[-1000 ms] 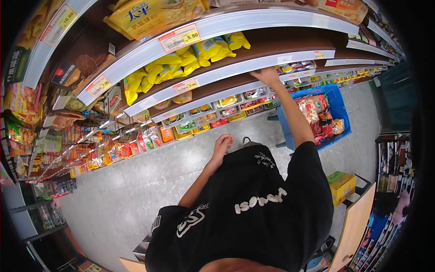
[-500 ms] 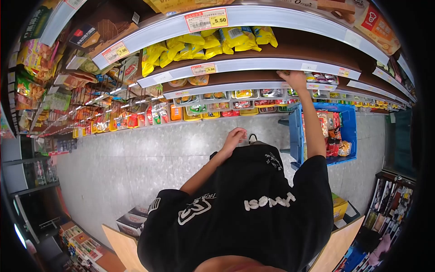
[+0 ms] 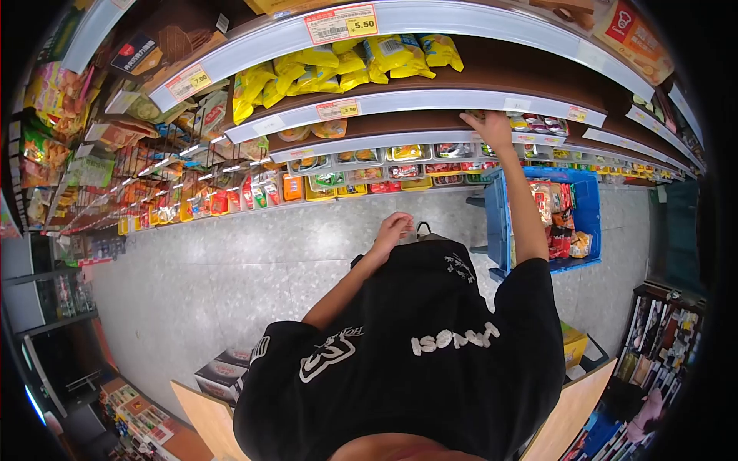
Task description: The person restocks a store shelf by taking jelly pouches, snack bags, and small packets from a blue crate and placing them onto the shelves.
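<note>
My right hand (image 3: 490, 129) reaches into the brown lower shelf (image 3: 434, 123), just under the price rail of the shelf above. Its thumb and fingers are apart, some fingertips are hidden by the rail, and I see nothing held. Right beside it lie small dark and yellow packs (image 3: 544, 124). In front of my body, over the floor, my left hand (image 3: 396, 228) is closed with its fingers curled; whether anything small is in them is hidden. Orange-topped round tubs (image 3: 330, 129) sit at the left of that same lower shelf.
Yellow bags (image 3: 327, 67) lie on the shelf above. A blue crate (image 3: 586, 219) with several snack packs stands on the right. Trays of packaged food (image 3: 369, 175) line the bottom level. Behind me are wooden boards (image 3: 201, 415) and a carton (image 3: 223, 376).
My right hand has shifted slightly left and down along the lower shelf, its fingers more spread. The view has turned a little, so shelves and crate appear slightly left. My left hand stays curled.
</note>
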The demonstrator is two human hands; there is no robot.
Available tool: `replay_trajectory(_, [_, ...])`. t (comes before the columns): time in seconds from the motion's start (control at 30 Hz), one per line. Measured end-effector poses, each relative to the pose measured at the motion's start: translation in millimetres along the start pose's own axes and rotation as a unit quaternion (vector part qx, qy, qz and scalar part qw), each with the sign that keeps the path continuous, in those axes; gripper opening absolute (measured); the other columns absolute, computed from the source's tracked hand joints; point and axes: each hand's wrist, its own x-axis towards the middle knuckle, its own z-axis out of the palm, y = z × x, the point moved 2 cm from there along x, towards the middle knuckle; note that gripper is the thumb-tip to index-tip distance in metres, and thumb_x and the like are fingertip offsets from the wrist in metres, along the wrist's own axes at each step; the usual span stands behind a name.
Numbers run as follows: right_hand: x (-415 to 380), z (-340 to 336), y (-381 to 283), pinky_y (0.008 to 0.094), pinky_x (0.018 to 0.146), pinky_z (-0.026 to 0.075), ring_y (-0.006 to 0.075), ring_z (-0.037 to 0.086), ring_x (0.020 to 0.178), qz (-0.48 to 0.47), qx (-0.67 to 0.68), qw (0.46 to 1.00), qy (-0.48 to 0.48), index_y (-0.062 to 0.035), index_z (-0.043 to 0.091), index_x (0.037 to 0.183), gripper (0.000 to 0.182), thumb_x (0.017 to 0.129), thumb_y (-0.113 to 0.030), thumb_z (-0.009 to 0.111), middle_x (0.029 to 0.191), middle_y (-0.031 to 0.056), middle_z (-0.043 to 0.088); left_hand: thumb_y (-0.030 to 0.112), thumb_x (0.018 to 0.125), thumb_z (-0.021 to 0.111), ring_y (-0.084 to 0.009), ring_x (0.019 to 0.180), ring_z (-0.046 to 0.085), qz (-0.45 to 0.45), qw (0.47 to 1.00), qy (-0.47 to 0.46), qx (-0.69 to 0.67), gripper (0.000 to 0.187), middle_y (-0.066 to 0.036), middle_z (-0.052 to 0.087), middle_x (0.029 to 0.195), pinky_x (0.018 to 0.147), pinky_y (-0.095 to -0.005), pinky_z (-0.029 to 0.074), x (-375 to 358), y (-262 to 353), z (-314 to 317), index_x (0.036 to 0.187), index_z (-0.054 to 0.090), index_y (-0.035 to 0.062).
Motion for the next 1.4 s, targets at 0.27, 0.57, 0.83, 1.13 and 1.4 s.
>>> replay_trajectory(0.27, [-31.2, -6.4, -0.8, 0.0465, 0.083, 0.045, 0.0441, 0.053, 0.095, 0.057, -0.016, 0.998, -0.013, 0.0044, 0.041, 0.123, 0.075, 0.071, -0.041, 0.072, 0.111, 0.0274, 0.048, 0.022, 0.094, 0.049, -0.01, 0.086, 0.06, -0.014, 1.0, -0.004, 0.005, 0.017, 0.0, 0.061, 0.092, 0.073, -0.0245, 0.044, -10.7, -10.1, -12.2, 0.1, 0.059, 0.0096])
replay_trajectory(0.57, [-72.1, -15.4, -19.2, 0.0468, 0.104, 0.03, 0.0353, 0.035, 0.127, 0.057, -0.065, 0.995, 0.049, -0.0006, 0.028, 0.137, 0.074, 0.078, -0.025, 0.065, 0.135, 0.0212, 0.037, 0.024, 0.094, 0.05, -0.0106, 0.086, 0.06, -0.04, 0.999, -0.016, -0.027, 0.02, 0.0, 0.059, 0.092, 0.075, -0.0237, 0.045, -27.2, -25.3, -23.4, 0.102, 0.059, 0.0084])
replay_trajectory(0.83, [-86.1, -9.2, -15.5, 0.0479, 0.106, 0.025, 0.0324, 0.03, 0.131, 0.045, -0.117, 0.992, -0.002, -0.0012, 0.031, 0.136, 0.065, 0.083, -0.025, 0.059, 0.139, 0.0162, 0.035, 0.024, 0.094, 0.05, -0.0103, 0.086, 0.06, -0.063, 0.997, -0.033, -0.009, 0.02, -0.001, 0.06, 0.093, 0.075, -0.0238, 0.046, -30.7, -38.2, -26.0, 0.103, 0.059, 0.0081])
replay_trajectory(1.13, [-85.6, -11.3, -22.7, 0.0485, 0.104, 0.028, 0.0342, 0.033, 0.128, 0.081, -0.178, 0.981, -0.021, -0.0069, 0.03, 0.138, 0.071, 0.078, -0.026, 0.063, 0.143, 0.0121, 0.029, 0.023, 0.094, 0.05, -0.0103, 0.087, 0.06, -0.071, 0.997, -0.016, -0.015, 0.02, 0.0, 0.06, 0.093, 0.076, -0.0237, 0.046, -38.9, -35.1, -23.2, 0.104, 0.059, 0.0077])
replay_trajectory(1.4, [-80.5, -17.8, -12.3, 0.0477, 0.096, 0.038, 0.0326, 0.042, 0.119, 0.109, -0.173, 0.977, -0.067, -0.0125, 0.03, 0.139, 0.073, 0.076, -0.026, 0.065, 0.145, 0.0062, 0.029, 0.022, 0.094, 0.05, -0.0116, 0.089, 0.06, -0.074, 0.997, -0.011, -0.012, 0.019, -0.001, 0.06, 0.094, 0.076, -0.0249, 0.046, -40.7, -40.8, -17.4, 0.104, 0.058, 0.0079])
